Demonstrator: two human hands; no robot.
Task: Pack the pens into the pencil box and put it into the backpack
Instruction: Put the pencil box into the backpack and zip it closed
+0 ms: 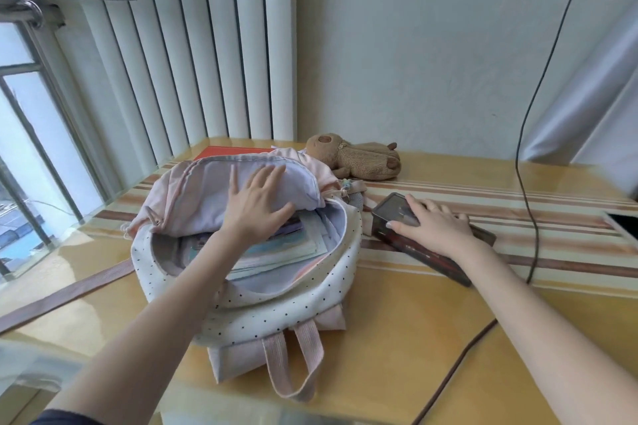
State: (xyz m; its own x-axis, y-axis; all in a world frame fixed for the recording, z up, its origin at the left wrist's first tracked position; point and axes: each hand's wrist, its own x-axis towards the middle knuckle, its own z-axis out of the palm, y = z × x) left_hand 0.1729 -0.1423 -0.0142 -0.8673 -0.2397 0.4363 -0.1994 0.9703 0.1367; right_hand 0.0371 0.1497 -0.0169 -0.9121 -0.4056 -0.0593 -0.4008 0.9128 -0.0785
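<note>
- Left hand point(257, 203): fingers spread and flat, palm pressed against the lilac inner lining of the backpack's raised flap point(214, 193). Nothing is gripped; the hand only pushes the flap back.
- Right hand point(431, 226): laid palm-down over the top of the pencil box point(424, 245), fingers curled over its far long edge and thumb along the near side. The hand clasps the box, which rests on the table.
- Pencil box: dark, translucent, long and rectangular, lid closed. It lies flat just to the right of the backpack point(276, 293), near but not inside it. Its contents cannot be made out through the lid.
- Backpack: cream with small dark dots and pink panels, lying on its back on the table point(448, 338), main compartment unzipped and wide open. Books or notebooks point(276, 252) lie stacked inside, under the left forearm.
- Pink carry handle point(293, 359): a loop at the near end of the backpack, flat on the table.
- Brown plush toy point(359, 157): lies on the far side of the table, behind the backpack and well apart from both hands.
- Dark cable point(528, 183): runs down the wall and across the table to the right of the pencil box.
</note>
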